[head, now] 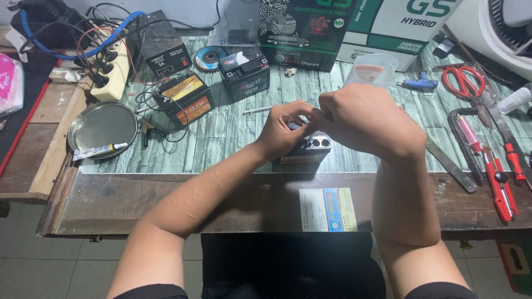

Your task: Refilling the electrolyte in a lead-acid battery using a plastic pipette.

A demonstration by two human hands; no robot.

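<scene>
Item: small dark battery (308,148), standing upright near the front edge of the worktop (233,133), directly before the person, its top row of round cell openings partly exposed. Left hand (285,132) rested on the battery's top left, fingers curled and pinched together over it, seemingly to steady the case. Right hand (366,122) closed in above the right side, fingertips meeting those of the left; whether anything small was gripped between them could not be told. Adjacent: two further batteries (244,72) and (185,98) behind, the latter wired to a black charger box (162,43); round metal tray (102,128) holding a glue tube (100,149) at left; red scissors (464,82) and red-handled screwdrivers (499,177) at right, laid within reach.
</scene>
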